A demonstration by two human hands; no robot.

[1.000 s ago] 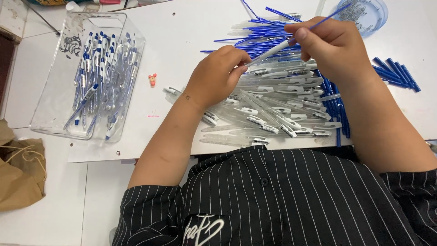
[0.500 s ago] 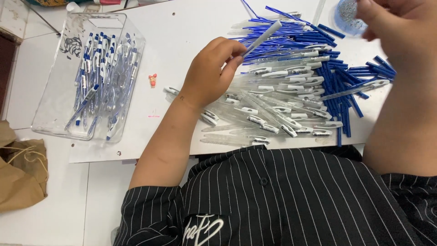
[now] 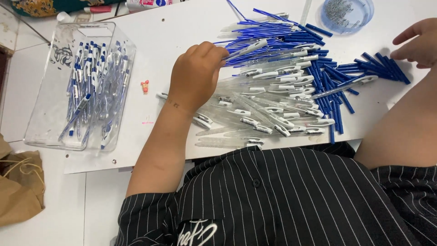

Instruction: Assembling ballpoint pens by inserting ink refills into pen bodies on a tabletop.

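The left hand is curled over the white board. Its fingers are shut tight on a clear pen tube with a white clip. The tube sticks out to the right of the hand and tilts up a bit, over the heap of blue refills at the far side of the board.

The right hand is at the far right edge. Its fingers are spread apart and hold nothing. The fingertips are just above the blue end caps, which lie in a small pile at the right. I cannot tell if the fingertips touch them.

Between the two hands lies a big pile of clear tubes. They lie flat, side by side and crossed over each other, near the person's body. More blue caps lie at the right side of this pile, touching it.

On the left stands a clear box with finished pens inside. The pens lie in a loose heap in the box. A tiny red thing sits on the board between the box and the left hand.

A round clear dish with small metal springs is at the far right corner. A brown paper bag lies at the near left, off the board.

The person wears a black shirt with thin white stripes.
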